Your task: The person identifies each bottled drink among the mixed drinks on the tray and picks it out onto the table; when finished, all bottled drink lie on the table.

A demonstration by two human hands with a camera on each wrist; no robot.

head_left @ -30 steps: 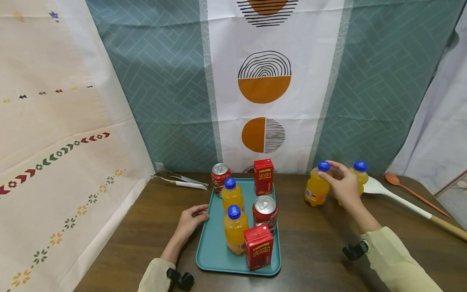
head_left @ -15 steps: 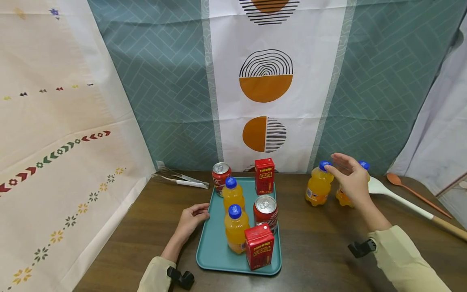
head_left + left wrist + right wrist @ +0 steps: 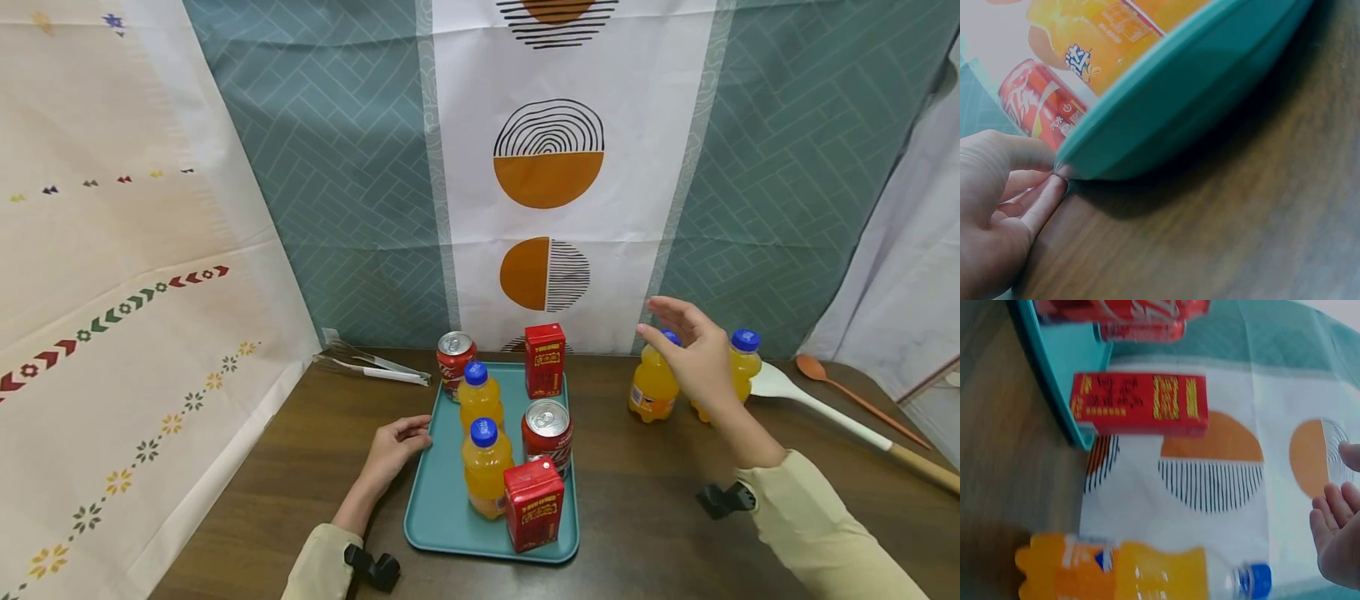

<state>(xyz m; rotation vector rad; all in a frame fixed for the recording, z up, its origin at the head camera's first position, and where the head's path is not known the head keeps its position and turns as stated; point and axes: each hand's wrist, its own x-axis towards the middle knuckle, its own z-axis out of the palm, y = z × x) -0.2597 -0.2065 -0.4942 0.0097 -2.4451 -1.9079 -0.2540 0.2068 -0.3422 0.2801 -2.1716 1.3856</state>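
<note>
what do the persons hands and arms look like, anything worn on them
Both the left hand and right hand are bare, with no glove or ring that I can see. The left sleeve and right sleeve are plain pale yellow. By each cuff sits a small, chunky black device, probably the wrist camera. No cable shows.

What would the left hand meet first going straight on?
The teal tray, whose rim the left hand pinches; beyond it, probably the tray's farther orange soda bottle, though depth is unclear.
</note>
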